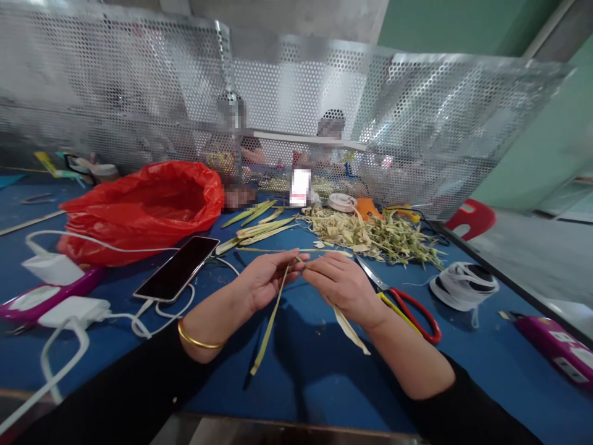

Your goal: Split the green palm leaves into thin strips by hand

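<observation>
Pinching narrowly, the left hand (263, 281) and right hand (343, 284) hold a strip (270, 327) between them, one length hanging below the left grip. It looks light and bendable, perhaps easy to split, so gentle hold across its flat width seems best.

Soft, even light is falling from above, casting dark shadows on the counter (477, 355) beneath the hands (345, 284), while the perforated metal screen (426, 111) is glinting, a lit display (300, 185) is blowing out white, and wide-angle distortion is bending the edges.
</observation>
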{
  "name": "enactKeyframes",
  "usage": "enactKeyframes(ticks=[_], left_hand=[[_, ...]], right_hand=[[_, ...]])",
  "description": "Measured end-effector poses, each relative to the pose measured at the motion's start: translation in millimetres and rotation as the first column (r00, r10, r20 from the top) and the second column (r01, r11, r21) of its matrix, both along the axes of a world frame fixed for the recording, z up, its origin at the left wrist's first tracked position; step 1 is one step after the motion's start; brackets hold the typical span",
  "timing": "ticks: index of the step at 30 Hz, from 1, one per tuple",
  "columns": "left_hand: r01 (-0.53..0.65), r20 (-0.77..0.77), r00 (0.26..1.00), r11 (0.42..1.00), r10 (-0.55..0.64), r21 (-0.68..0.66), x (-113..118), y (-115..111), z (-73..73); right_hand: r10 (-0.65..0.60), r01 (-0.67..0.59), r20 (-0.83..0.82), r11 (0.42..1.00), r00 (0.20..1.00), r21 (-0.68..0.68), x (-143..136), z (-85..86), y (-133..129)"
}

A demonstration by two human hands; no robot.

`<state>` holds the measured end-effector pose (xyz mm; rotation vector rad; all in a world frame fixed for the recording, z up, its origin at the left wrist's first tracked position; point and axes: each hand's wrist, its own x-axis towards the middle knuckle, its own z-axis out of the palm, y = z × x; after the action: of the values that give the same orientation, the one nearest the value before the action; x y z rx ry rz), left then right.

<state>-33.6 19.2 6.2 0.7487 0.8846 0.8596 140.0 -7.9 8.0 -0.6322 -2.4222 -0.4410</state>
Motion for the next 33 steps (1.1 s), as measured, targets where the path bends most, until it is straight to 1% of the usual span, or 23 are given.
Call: enactKeyframes(ticks=[3,6,8,9,10,12,13,14,16,19,22,25,29,33], left_hand=[[-0.084,0.048,0.995,0.993,0.088,-0.082,0,-1,1.2],[-0.127,0.051,0.99,0.988,0.132,-0.088,1,-1,6.3],[-0.14,0.041,0.989,0.988,0.143,-0.067,1,-2,10.0],[-0.149,0.033,0.988,0.988,0.151,-0.042,2,-3,11.5],[-0.154,0.021,0.988,0.988,0.154,-0.011,2,-4,12.5],[-0.134,-0.011,0.991,0.99,0.134,0.048,3,-7,13.0],[-0.105,-0.026,0.994,0.992,0.107,0.073,4,-8,12.5],[-0.066,-0.037,0.997,0.994,0.07,0.088,4,-10,11.6],[0.015,-0.048,0.999,0.994,-0.01,0.104,5,-12,9.5],[0.074,-0.044,0.997,0.991,-0.07,0.107,6,-12,8.1],[0.074,-0.039,0.997,0.994,-0.071,0.08,6,-12,9.3],[0.063,-0.055,0.997,0.996,-0.06,0.057,5,-11,9.2],[0.067,-0.096,0.994,0.995,-0.059,0.08,5,-10,4.2],[0.084,-0.144,0.987,0.992,-0.069,0.099,7,-12,1.9]], right_hand=[[0.014,-0.014,0.032,1.0,0.999,0.016,0,0.4,0],[0.037,-0.037,0.082,0.999,0.996,0.002,1,-0.7,1],[0.055,-0.054,0.038,0.998,0.998,-0.009,1,-2.0,2],[0.048,-0.048,-0.03,0.999,0.998,-0.009,2,-2.7,2],[0.019,-0.02,-0.123,1.0,0.992,-0.005,2,-3.3,2],[-0.107,0.106,-0.315,0.994,0.943,-0.02,3,-4.1,4],[-0.184,0.18,-0.374,0.983,0.909,-0.046,4,-4.3,5],[-0.251,0.241,-0.392,0.968,0.885,-0.076,5,-4.5,7],[-0.322,0.298,-0.343,0.947,0.882,-0.123,7,-5.2,12],[-0.34,0.312,-0.22,0.938,0.914,-0.152,10,-6.7,17],[-0.372,0.351,-0.185,0.926,0.909,-0.139,10,-7.0,17],[-0.389,0.379,-0.174,0.921,0.905,-0.091,9,-6.1,15],[-0.408,0.406,-0.162,0.913,0.898,-0.049,8,-5.7,14],[-0.42,0.417,-0.152,0.907,0.895,-0.052,8,-6.3,14]])
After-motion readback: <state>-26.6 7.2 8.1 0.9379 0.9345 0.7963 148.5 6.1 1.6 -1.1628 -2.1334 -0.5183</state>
